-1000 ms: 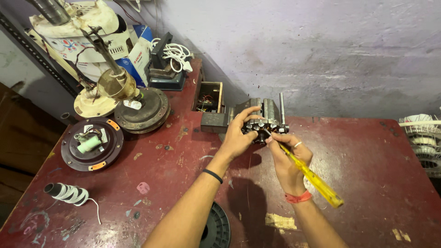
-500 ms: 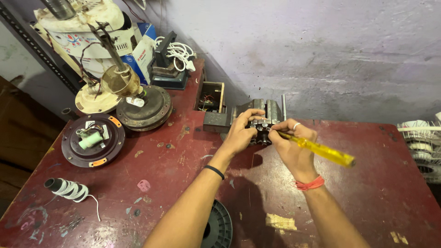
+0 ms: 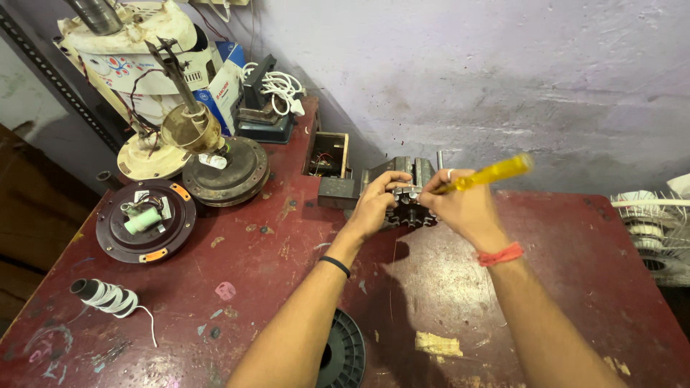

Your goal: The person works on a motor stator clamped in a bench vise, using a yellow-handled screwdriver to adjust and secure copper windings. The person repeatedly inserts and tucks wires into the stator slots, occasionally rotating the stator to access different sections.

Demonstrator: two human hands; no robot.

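My left hand grips a small dark motor core with toothed metal edges, held just above the red table near the back wall. My right hand holds a yellow-handled screwdriver, whose handle points up and to the right; its tip is hidden at the motor core between my hands. A grey metal block stands right behind the core. A black band sits on my left wrist and a red thread on my right wrist.
A round dark motor plate with a pale green part lies at left. Behind it stand a rusty fan motor, a white fan housing, a white cable and a small open box. A wire spool lies front left, a black reel near me, a white fan guard at right.
The screwdriver handle has swung from pointing down-right to pointing up-right as my right hand turned. Both hands stay at the motor core.
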